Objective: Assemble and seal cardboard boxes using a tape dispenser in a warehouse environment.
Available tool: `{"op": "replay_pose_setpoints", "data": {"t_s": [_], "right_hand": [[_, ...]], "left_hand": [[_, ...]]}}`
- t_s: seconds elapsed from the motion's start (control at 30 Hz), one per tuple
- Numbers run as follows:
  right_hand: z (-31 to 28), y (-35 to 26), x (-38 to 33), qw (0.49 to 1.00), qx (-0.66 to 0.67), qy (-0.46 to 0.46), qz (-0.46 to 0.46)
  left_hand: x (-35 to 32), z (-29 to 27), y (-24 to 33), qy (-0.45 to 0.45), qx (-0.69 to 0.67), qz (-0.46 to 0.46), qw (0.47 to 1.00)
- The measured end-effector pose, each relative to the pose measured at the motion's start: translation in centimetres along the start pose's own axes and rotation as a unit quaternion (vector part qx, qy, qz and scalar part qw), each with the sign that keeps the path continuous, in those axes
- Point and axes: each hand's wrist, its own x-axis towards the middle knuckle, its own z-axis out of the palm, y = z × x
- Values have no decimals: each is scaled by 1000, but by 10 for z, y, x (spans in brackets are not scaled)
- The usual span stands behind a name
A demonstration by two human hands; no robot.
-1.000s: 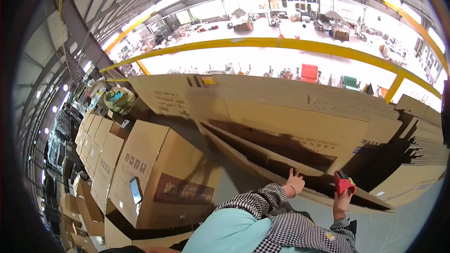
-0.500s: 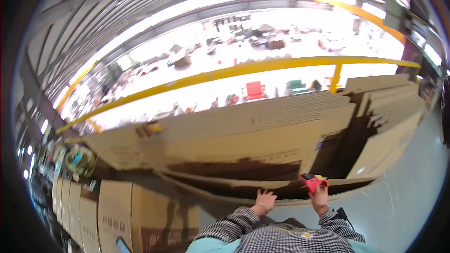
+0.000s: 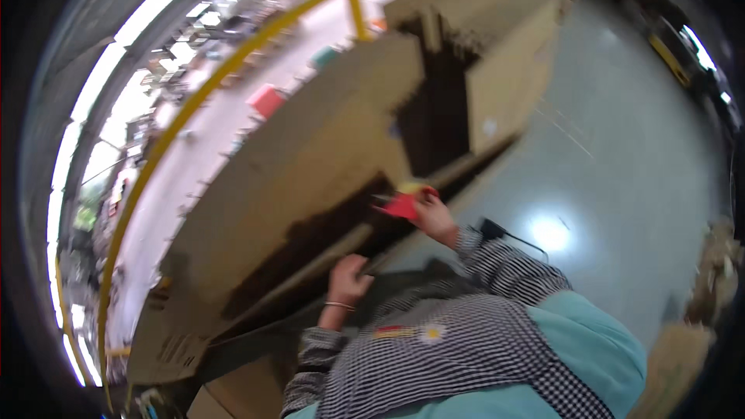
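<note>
One red plastic hand-held tool [image 3: 402, 206] being gripped beside a leaning light-brown cardboard sheet [image 3: 314, 270]

The tool is being held in the bare right hand [image 3: 436, 217], whose fingers are being kept closed around its near end, while its yellowish upper part is being left exposed just beyond the fingertips. The bare left hand [image 3: 348, 283] is being held at the cardboard sheet, to the left of the right hand's fingers and nearer the body. Its fingers are being bent toward the cardboard; because of blur, it cannot be told whether anything is being pinched or whether the sheet is being touched. A thin pale band [image 3: 339, 306] is being worn at the wrist, just behind those fingers.

The cardboard sheet is being leaned in a slant just beyond the left fingers. Beyond both hands' fingers, a broad upright stack of flattened light-brown cardboard [image 3: 310, 163] is being lined up along a curving yellow metal railing [image 3: 233, 62]. To the right of the right fingers, light is being reflected by a smooth grey floor [image 3: 621, 132]. On the body side of the fingers, a black-and-white checked apron [image 3: 434, 365] is being worn, with a white daisy-shaped patch [image 3: 432, 332] being displayed on it. Well to the lower left of the left fingers, a brown cardboard box [image 3: 248, 388] is being partly cut off by the lower rim.
</note>
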Motion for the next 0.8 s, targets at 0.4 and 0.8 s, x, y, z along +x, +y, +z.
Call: {"op": "replay_pose_setpoints", "data": {"t_s": [0.4,0.8], "right_hand": [[29,-17,14,997,57,-35,28],[5,-12,-3,995,102,-6,12]], "left_hand": [[-33,-3,-19,-13,65,-113,991],[-55,19,3,-68,29,-158,985]]}}
